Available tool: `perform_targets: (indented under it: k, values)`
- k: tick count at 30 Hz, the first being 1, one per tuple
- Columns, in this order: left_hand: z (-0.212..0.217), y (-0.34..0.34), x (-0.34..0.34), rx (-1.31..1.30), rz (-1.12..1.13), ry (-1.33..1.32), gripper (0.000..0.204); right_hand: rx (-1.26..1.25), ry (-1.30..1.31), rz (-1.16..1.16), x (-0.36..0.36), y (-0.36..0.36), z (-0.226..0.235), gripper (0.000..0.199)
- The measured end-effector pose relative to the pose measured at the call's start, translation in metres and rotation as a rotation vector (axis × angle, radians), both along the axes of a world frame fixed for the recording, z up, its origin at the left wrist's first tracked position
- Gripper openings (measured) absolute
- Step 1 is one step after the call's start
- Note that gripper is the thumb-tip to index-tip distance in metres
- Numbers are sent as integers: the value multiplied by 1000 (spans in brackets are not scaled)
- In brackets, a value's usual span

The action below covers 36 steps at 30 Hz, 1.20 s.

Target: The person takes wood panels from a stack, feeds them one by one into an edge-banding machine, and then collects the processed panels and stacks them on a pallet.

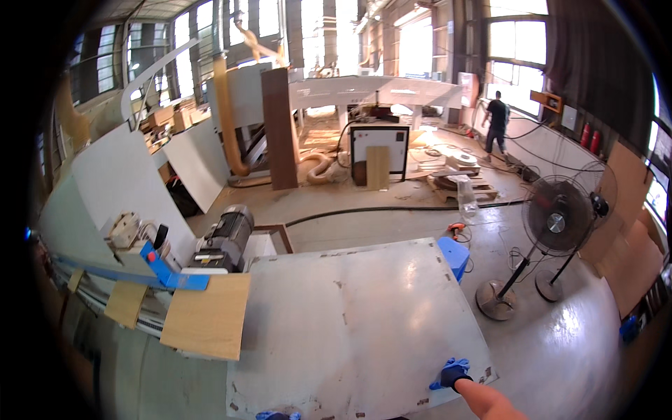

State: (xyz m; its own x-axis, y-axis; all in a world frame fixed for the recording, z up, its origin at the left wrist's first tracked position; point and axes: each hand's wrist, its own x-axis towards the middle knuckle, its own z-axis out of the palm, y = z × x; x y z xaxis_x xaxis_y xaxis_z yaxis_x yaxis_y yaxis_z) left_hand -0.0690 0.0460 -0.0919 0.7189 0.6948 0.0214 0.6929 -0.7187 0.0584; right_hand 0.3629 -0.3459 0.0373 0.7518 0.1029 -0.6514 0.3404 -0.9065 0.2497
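Note:
A wide grey metal-topped table (pixel 350 315) with scuffed, chipped edges lies in front of me. My right hand (pixel 450 374), in a blue glove with a dark cuff, is over the near right part of this top. Its fingers are apart and nothing shows in them; whether it presses on the surface is hard to tell. At the lower picture edge only a strip of my left hand (pixel 278 415) shows, also blue-gloved, by the table's near edge. The rest of it is cut off, so its grip is hidden.
Left of the table, light wood panels (pixel 206 315) lie on a machine with a dark motor (pixel 231 231) and blue bracket (pixel 168 273). A blue stool (pixel 455 257) and pedestal fans (pixel 556 220) stand right. Beyond are a hose (pixel 378 208), pallet (pixel 465 183) and walking person (pixel 496 122).

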Motion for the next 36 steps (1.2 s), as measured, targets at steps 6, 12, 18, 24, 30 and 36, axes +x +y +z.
perform_targets:
  k: [6, 12, 18, 24, 30, 36]
  values:
    - [-16, 6, 0, 109, -43, 97, 51, 6, 24, -35, -2, 0, 9, 137]
    - [-27, 13, -5, 98, -58, 62, 55, 26, 13, -22, 3, -4, -10, 133]
    - [-20, 12, -1, 92, -53, 127, 59, 41, 66, -19, 3, -3, -3, 123]
    - [-14, 8, -8, 62, -115, 16, 38, 33, 70, 229, 4, 4, 0, 98]
    - [-7, 4, -9, 10, -194, -75, 20, 24, 47, 358, 4, -7, -13, 81]
    - [-1, 3, -18, 130, -242, -221, 13, 150, 37, 206, -2, -4, -1, 85]
